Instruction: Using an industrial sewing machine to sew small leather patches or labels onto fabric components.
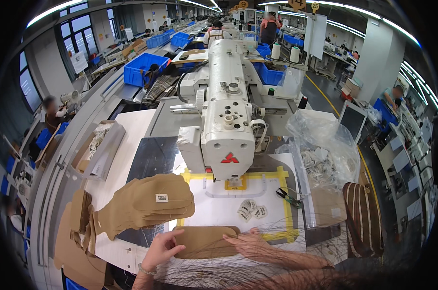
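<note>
A tan fabric piece point(204, 242) lies flat at the near edge of the white work sheet point(214, 208), which yellow tape frames. At its left end rests my left hand point(162, 249), thumb and fingers spread apart. My right hand point(255, 245) lies over its right end with the index finger stretched out; its lower fingers are partly hidden. A stack of tan fabric pieces point(149, 205) sits to the left, a small white label point(161, 198) on top. Beyond my right hand is a small pile of loose labels point(249, 210). The sewing machine head point(227, 145) stands over the sheet's far side.
Green-handled thread snips point(288, 196) lie right of the labels. A clear plastic bag point(325, 154) and brown striped fabric point(363, 220) are farther right. At left stand a long grey box point(103, 150) and more tan pieces point(79, 251). A blue bin point(144, 70) stands behind.
</note>
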`<control>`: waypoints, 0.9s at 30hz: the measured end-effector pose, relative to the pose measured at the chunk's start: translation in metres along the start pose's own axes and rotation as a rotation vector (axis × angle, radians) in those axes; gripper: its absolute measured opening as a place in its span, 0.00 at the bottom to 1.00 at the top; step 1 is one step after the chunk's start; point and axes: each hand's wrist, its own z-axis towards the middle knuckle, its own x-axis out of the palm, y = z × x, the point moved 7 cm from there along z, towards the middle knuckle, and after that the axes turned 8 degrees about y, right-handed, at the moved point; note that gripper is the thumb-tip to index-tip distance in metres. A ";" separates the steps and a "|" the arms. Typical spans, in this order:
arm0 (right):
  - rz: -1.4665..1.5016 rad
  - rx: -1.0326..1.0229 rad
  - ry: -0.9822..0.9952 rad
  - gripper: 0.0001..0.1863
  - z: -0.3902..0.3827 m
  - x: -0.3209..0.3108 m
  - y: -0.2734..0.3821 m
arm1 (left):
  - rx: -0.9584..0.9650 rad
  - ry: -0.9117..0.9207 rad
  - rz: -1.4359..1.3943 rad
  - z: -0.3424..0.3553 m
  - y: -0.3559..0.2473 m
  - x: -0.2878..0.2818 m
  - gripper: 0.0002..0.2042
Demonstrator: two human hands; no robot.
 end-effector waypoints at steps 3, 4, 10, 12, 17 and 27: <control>-0.280 0.052 -0.010 0.28 -0.001 -0.006 -0.002 | 0.144 0.023 0.287 0.004 -0.018 0.009 0.13; -0.391 0.085 -0.008 0.26 -0.003 -0.006 -0.006 | 0.248 0.005 0.408 0.007 -0.028 0.013 0.10; 0.192 0.356 -0.233 0.22 0.002 -0.083 -0.046 | 0.232 -0.049 0.033 0.067 -0.055 0.009 0.10; 0.253 0.442 -0.250 0.20 0.003 -0.096 -0.068 | 0.186 0.008 0.008 0.096 -0.055 0.013 0.10; 0.425 0.457 -0.353 0.16 0.003 -0.092 -0.129 | 0.188 0.059 0.015 0.150 -0.036 0.022 0.11; 0.105 0.471 -0.559 0.15 0.029 -0.113 -0.159 | 0.240 -0.163 0.221 0.209 -0.034 0.012 0.08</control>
